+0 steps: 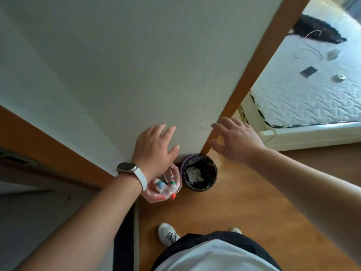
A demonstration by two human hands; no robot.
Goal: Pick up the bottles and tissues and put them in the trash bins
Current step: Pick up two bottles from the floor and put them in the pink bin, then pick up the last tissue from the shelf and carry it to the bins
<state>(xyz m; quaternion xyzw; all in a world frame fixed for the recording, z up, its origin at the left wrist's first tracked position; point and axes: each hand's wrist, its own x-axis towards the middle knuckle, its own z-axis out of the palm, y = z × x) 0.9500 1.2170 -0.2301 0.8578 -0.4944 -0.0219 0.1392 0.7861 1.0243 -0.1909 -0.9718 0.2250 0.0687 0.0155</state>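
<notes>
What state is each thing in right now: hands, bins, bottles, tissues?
left hand, open, fingers spread, holding nothing
right hand, open, holding nothing
pink-lined bin, upright, holds bottles
bottles, lying inside the pink-lined bin
black-lined bin, upright, holds tissues
tissues, crumpled, inside the black-lined bin

White wall point(117, 65), wooden floor point(224, 212), quilted mattress point(304, 98), daylight

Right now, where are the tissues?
In the head view, low centre, the tissues lie inside the black-lined bin on the floor against the wall, just right of the pink-lined bin holding the bottles.
</notes>
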